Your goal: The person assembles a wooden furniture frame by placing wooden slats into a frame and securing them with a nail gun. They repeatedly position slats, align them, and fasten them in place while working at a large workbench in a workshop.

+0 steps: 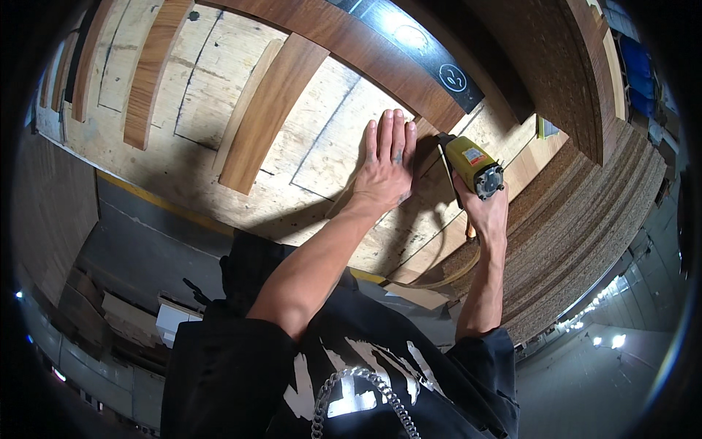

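Note:
My right hand (484,208) is wrapped round the grip of a yellow and black nail gun (466,154). The gun's nose is at the end of a brown wooden piece (420,135), close to a long brown plank (344,38). My left hand (387,162) lies flat with fingers stretched forward, pressing on that piece and hiding most of it. A hose (459,274) curves below the gun. Left of my hands, a brown wooden slat (274,110) meets the plank on a pale plywood top (322,132) marked with dark lines.
More brown slats (150,80) lie at the far left. A dark panel (420,47) with a chalk-like drawing lies beyond the plank. Stacked particle boards (585,212) rise close on the right, and a large brown board (563,66) stands at the far right.

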Motion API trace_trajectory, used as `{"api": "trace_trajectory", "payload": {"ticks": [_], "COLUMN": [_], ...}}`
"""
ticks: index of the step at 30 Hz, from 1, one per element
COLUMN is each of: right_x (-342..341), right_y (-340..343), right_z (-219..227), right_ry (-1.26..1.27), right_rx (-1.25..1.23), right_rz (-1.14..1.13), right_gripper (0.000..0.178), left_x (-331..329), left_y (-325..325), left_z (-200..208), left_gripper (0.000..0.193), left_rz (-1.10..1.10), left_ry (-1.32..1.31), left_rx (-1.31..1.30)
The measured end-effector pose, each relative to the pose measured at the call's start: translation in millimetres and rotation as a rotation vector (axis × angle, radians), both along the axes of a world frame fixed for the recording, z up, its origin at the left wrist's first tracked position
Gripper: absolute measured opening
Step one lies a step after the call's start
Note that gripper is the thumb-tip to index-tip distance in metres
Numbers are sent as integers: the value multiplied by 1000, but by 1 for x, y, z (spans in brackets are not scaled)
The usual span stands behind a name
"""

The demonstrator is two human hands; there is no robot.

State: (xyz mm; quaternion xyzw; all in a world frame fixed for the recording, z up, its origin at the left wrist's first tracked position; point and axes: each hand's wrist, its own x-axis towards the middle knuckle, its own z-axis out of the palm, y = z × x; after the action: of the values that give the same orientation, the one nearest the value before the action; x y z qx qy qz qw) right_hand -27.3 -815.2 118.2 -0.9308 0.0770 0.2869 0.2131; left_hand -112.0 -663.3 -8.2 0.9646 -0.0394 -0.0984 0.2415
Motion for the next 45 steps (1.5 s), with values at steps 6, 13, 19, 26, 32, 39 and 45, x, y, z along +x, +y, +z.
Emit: {"api": "trace_trajectory", "payload": {"ticks": [6,13,19,26,32,39,45], "right_x": [1,2,1,0,10,-4,-56], "right_y": [2,4,-2,-2,12,3,7], "right_z": [1,1,-3,-10,-7,-7,39], "right_ry": [28,22,34,-50,-24,-10,70], "right_rx": [16,22,20,78,81,40,51], "right_rz": [-36,-31,-18,101,92,132,-116], "right_gripper": [35,33,33,32,32,31,50], "left_x": [1,0,2,-1,0,3,1], "left_y": [0,1,1,3,3,6,50], "left_z": [1,-1,2,4,4,12,8], "left_gripper": [76,76,74,72,72,76,91], "left_rz": [-3,-2,-37,-7,0,-60,-72], "left_ry": [4,-28,19,-27,-1,61,-38], "left_rx": [2,37,59,-18,-14,49,142]}}
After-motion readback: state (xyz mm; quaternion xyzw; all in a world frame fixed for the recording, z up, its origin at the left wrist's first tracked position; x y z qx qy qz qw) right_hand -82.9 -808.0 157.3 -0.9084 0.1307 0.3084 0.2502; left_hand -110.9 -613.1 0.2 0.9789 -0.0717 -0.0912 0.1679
